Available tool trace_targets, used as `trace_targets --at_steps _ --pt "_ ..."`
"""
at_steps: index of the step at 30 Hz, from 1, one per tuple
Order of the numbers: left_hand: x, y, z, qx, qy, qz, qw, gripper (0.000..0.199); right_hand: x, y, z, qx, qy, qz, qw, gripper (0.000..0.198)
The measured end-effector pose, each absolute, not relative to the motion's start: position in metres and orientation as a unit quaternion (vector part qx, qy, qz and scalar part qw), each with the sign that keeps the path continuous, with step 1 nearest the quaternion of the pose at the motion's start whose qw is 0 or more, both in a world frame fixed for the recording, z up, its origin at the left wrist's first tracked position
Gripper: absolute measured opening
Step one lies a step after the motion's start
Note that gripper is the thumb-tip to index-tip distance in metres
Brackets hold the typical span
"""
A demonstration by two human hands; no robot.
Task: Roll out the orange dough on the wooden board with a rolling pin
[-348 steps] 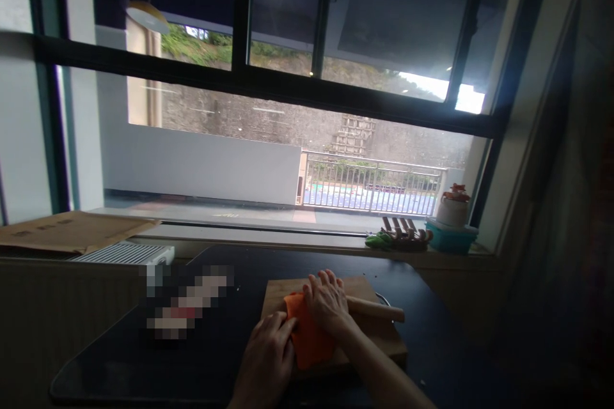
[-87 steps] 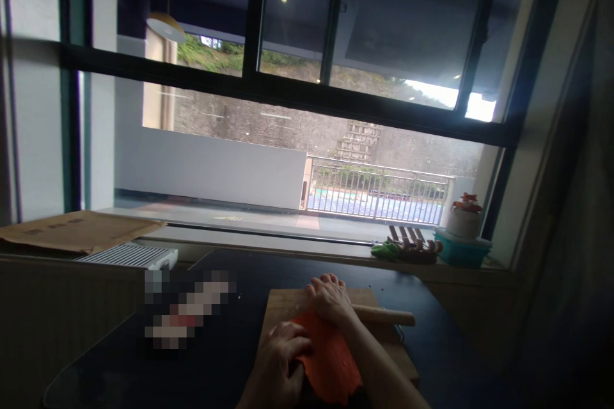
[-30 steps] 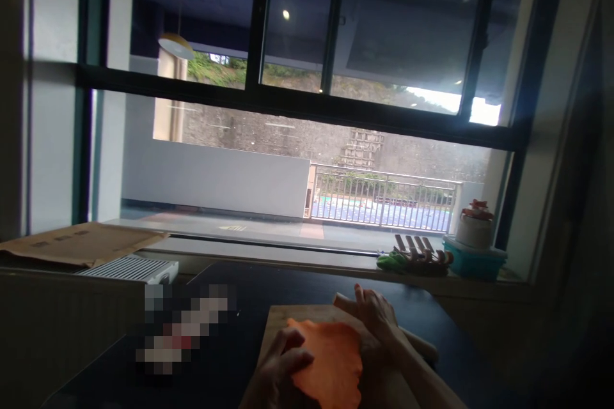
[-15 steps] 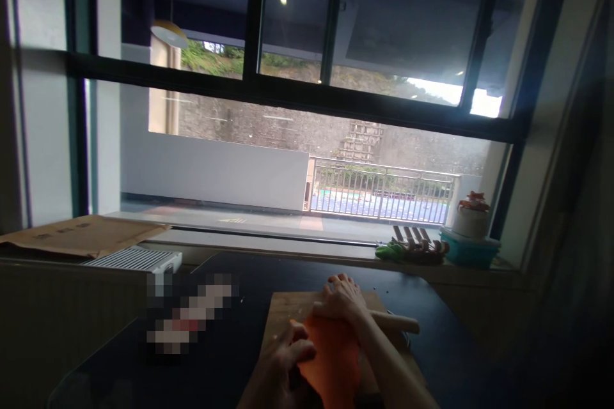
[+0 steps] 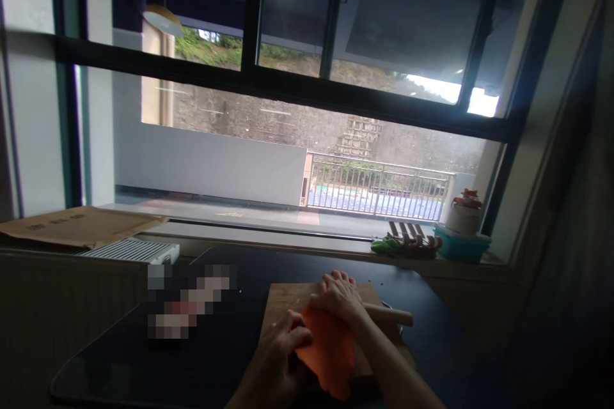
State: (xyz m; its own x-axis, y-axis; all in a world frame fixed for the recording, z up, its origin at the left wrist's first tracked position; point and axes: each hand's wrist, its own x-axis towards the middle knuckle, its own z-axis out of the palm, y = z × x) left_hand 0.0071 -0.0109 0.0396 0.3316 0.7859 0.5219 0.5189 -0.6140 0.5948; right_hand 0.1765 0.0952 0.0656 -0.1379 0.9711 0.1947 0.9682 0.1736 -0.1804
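A thin orange dough sheet [image 5: 329, 351] lies over a wooden board [image 5: 279, 301], its near end hanging toward me with a wavy edge. My left hand [image 5: 283, 345] is curled at the sheet's left edge, thumb and forefinger pinching it. Across the far part of the board lies a pale wooden rolling pin [image 5: 394, 315]. My right hand [image 5: 341, 297] is over the pin's left portion, fingers bent across it and pointing away from me, at the far edge of the sheet. The fingertips of my left hand are partly hidden.
The board rests on a dark table [image 5: 125, 364]. A blurred-out item [image 5: 187, 310] lies at left. Beyond it are a white slatted unit [image 5: 137, 250] and a brown envelope [image 5: 91, 227]. On the sill stand a teal box [image 5: 463, 246] and a green-and-brown object [image 5: 407, 243].
The view has shifted slightly, so the table sits a little higher in it. The sheet's near end now shows fully. Both hands keep their places on sheet and pin.
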Motion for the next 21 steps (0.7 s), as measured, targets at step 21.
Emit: trace_targets --at_steps 21 --pt "0.007 -0.015 0.046 0.799 0.411 0.409 0.161 0.016 0.173 0.106 0.064 -0.660 -0.739 0.015 0.136 0.034"
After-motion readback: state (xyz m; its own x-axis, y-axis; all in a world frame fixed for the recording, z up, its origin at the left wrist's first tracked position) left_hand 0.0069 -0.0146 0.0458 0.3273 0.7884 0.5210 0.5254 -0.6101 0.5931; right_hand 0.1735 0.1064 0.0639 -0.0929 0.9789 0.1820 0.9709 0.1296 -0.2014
